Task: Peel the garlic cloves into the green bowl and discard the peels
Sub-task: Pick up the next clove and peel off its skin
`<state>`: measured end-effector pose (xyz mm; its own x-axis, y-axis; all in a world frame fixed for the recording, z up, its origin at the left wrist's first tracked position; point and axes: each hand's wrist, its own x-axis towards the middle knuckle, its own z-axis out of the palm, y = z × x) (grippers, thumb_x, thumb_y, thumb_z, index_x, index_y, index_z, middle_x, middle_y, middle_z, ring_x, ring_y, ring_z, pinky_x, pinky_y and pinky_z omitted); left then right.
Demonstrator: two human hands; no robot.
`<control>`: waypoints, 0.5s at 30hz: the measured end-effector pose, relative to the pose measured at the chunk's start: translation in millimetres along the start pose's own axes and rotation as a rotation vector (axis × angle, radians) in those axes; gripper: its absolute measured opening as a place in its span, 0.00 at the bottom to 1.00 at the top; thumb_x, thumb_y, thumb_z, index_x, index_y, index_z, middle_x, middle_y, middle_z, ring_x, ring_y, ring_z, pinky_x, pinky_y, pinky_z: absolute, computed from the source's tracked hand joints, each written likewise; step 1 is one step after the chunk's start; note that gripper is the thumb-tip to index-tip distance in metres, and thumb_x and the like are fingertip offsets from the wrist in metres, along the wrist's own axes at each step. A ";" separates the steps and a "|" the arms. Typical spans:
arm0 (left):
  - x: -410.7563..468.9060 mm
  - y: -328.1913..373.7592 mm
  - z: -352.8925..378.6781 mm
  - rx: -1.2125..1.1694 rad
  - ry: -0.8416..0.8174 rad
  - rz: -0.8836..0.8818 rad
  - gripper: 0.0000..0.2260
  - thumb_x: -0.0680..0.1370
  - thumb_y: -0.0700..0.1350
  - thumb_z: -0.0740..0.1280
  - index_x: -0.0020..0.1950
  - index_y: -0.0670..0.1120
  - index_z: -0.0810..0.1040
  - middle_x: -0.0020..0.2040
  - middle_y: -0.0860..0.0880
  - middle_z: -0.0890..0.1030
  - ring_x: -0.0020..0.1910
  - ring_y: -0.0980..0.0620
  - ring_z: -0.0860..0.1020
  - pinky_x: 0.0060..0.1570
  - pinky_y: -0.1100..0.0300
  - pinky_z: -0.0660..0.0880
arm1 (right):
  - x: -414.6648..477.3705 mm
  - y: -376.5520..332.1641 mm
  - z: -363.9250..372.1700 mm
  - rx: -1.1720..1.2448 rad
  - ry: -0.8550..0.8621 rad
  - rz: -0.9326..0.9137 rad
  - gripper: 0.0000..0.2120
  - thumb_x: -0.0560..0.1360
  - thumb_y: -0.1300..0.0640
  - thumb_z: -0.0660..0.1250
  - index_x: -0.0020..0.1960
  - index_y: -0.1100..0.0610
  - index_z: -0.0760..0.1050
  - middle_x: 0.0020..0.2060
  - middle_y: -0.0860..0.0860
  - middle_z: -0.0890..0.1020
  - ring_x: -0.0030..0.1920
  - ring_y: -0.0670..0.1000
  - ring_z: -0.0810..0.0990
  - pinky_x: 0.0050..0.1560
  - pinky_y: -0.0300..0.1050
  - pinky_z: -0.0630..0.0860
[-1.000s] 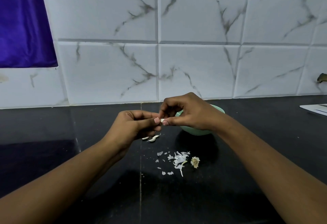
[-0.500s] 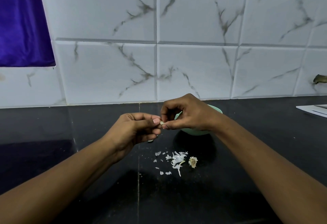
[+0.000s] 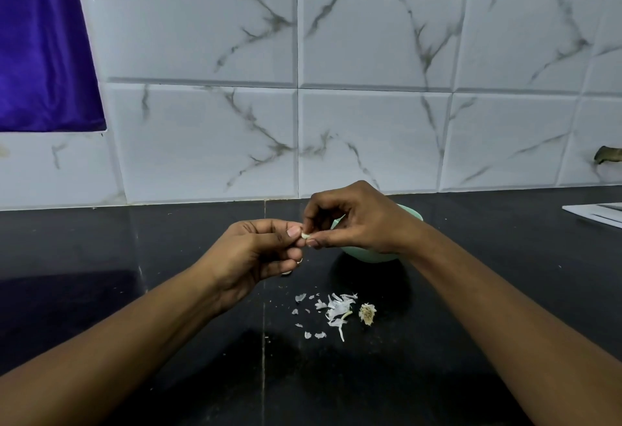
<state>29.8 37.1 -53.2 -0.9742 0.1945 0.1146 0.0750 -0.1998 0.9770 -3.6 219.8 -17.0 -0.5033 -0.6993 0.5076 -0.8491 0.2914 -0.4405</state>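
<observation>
Dark surface (image 3: 101,291), carrying the green bowl (image 3: 363,255) behind the right hand (image 3: 356,220). Left hand (image 3: 255,250) opposite, scattered peels (image 3: 336,308) nearer. Pinched between both hands' curled fingers, just left of the bowl: one garlic clove (image 3: 305,235). Mid-peel, probably. Next: strip skin, drop clove into bowl.

Half-hidden green bowl (image 3: 368,255) behind right hand (image 3: 363,220)

On the counter (image 3: 134,257) the bowl (image 3: 370,256) sits near the wall (image 3: 370,139), behind the right hand (image 3: 363,220). Left of the bowl, both that hand and the left hand (image 3: 255,254) pinch the garlic clove (image 3: 305,235). The peels (image 3: 336,308) lie before the bowl, with a root stub (image 3: 367,314) just to their right.
</observation>
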 end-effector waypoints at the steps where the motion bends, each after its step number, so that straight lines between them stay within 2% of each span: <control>1: 0.0 -0.3 0.0 0.003 -0.001 0.000 0.07 0.67 0.40 0.68 0.43 0.39 0.79 0.29 0.48 0.80 0.26 0.58 0.78 0.27 0.68 0.76 | 0.2 0.1 -0.2 0.001 -0.001 0.000 0.06 0.69 0.64 0.74 0.44 0.58 0.79 0.37 0.54 0.83 0.38 0.51 0.82 0.41 0.39 0.77; 4: 0.1 -0.7 0.0 0.013 -0.003 0.007 0.07 0.67 0.40 0.69 0.43 0.40 0.79 0.29 0.48 0.80 0.26 0.58 0.78 0.27 0.68 0.76 | 0.2 0.8 0.3 0.002 -0.002 0.001 0.06 0.69 0.64 0.75 0.44 0.59 0.79 0.37 0.54 0.83 0.37 0.50 0.82 0.40 0.36 0.77; 12: 0.5 -1.3 0.8 0.028 0.005 0.045 0.08 0.66 0.40 0.69 0.43 0.39 0.80 0.31 0.46 0.81 0.27 0.56 0.78 0.28 0.67 0.77 | -0.3 1.7 -0.7 -0.009 -0.007 0.064 0.06 0.68 0.65 0.75 0.40 0.59 0.78 0.35 0.54 0.83 0.35 0.48 0.80 0.40 0.39 0.75; 15: 1.1 -0.9 0.7 0.038 0.037 0.073 0.07 0.65 0.41 0.70 0.41 0.40 0.81 0.30 0.45 0.80 0.27 0.56 0.78 0.28 0.66 0.76 | -1.3 1.0 -3.0 -0.025 -0.019 0.117 0.06 0.69 0.64 0.75 0.39 0.57 0.78 0.35 0.52 0.83 0.35 0.45 0.80 0.39 0.35 0.74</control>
<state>28.8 38.2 -53.8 -0.9731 0.1447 0.1794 0.1532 -0.1754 0.9725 -4.2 223.0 -15.8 -0.5965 -0.6717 0.4393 -0.7885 0.3881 -0.4772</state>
